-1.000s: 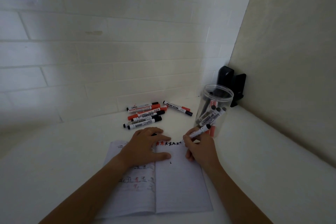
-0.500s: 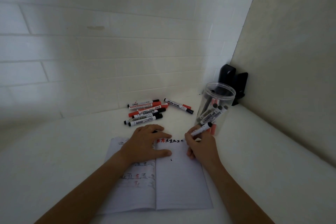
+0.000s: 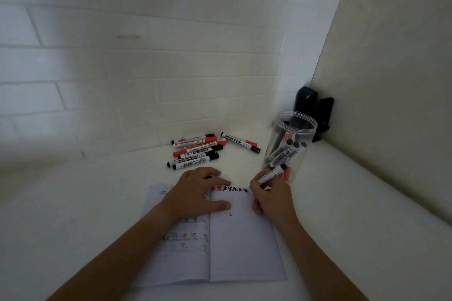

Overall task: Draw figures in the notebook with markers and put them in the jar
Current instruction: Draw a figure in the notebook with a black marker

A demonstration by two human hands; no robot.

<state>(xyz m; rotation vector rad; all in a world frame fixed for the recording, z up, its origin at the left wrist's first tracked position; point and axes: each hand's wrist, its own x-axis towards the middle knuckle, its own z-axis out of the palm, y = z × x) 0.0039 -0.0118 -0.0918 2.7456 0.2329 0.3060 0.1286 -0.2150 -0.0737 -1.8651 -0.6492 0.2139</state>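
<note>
An open notebook (image 3: 244, 247) lies on the white table in front of me. My left hand (image 3: 195, 193) rests flat on its spine near the top, with a small black cap-like piece under the fingers. My right hand (image 3: 271, 198) grips a black marker (image 3: 272, 173), tip down at the top edge of the right page. A row of small red and black figures (image 3: 230, 188) runs along that edge. A clear plastic jar (image 3: 289, 144) stands just beyond my right hand and holds several markers.
A pile of several red and black markers (image 3: 195, 150) lies behind the notebook near the tiled wall. One more marker (image 3: 241, 142) lies apart to their right. A black object (image 3: 313, 107) stands in the corner behind the jar. A beige wall closes the right side.
The view has shifted slightly. My right hand stays at the end of the row of figures with the marker; the left hand has not moved.
</note>
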